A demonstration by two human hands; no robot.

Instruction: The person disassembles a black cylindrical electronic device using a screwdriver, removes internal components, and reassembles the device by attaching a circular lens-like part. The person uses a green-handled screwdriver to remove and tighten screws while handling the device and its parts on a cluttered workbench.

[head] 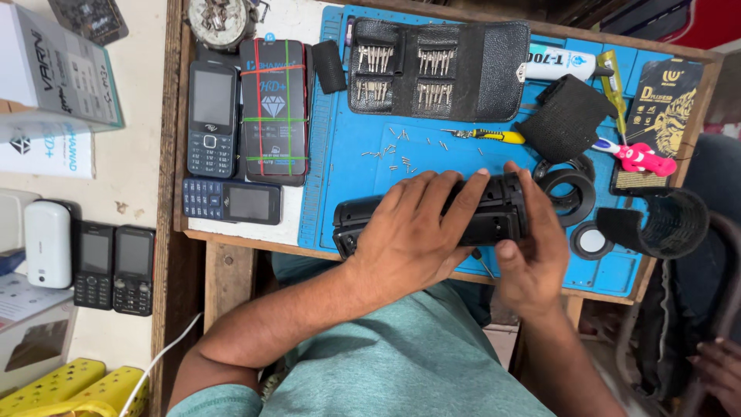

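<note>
A person seated at a cluttered repair surface [231,262] grips a black cylindrical speaker body [494,212] lying on its side across the near edge of a blue work mat [347,154], at about six o'clock from the open black case of screwdriver bits [440,69]. The left hand [413,232] lies over the top of the speaker body, fingers spread and wrapped down its far side, pinning it in place; the right hand [529,259] cups the end at three o'clock, thumb up against the rim and fingers curled beneath, with the tip of a slim tool [482,262] showing below the casing, though whether that hand holds it cannot be told. Handling this well looks to call for a firm, even hold from the left hand so the round casing cannot roll, while the right hand works gently at the end cap rather than forcing it. Loose small screws [397,150] lie scattered on the mat at twelve o'clock from the hands and are best left undisturbed. A black ring [567,193] and a mesh grille sleeve [668,224] rest at three o'clock; three keypad phones [212,120] sit at nine to ten o'clock.
</note>
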